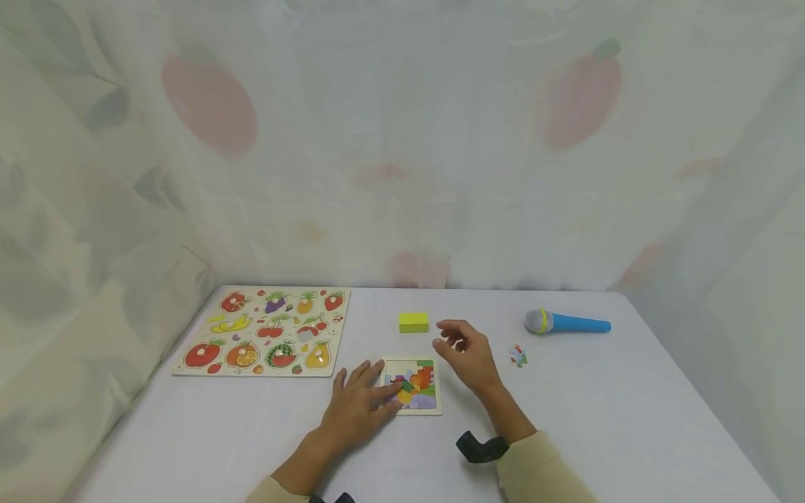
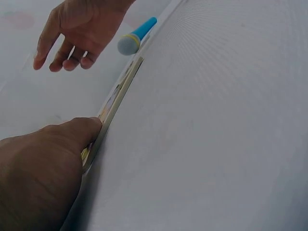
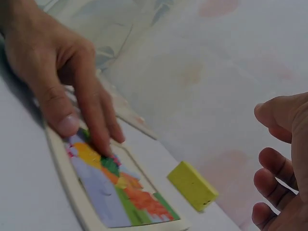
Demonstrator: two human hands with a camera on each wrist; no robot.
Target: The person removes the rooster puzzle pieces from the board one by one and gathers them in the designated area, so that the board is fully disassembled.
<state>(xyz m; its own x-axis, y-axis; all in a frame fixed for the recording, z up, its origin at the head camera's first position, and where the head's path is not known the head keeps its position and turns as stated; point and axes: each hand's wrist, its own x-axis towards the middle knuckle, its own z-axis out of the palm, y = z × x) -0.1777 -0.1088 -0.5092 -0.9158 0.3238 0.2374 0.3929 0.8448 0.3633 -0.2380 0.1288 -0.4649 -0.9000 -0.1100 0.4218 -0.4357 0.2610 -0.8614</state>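
A small framed jigsaw puzzle (image 1: 426,402) lies on the table, its picture mostly filled and a bare patch showing at the upper left. My left hand (image 1: 358,405) rests on its left side, thumb and index fingertip on the pieces and the other fingers spread past the frame. Above and right of the puzzle hovers my right hand (image 1: 468,356), holding nothing, its fingers loosely bent. To the right of that hand lies a loose puzzle piece (image 1: 518,355). In the right wrist view the puzzle's tray (image 3: 72,192) surrounds orange, green and purple pieces.
A yellow block (image 1: 413,323) sits behind the puzzle. At the back left is a fruit peg board (image 1: 260,332). A toy microphone (image 1: 569,323) with a blue handle lies at the back right. Printed curtains (image 1: 402,140) enclose the table's back and sides.
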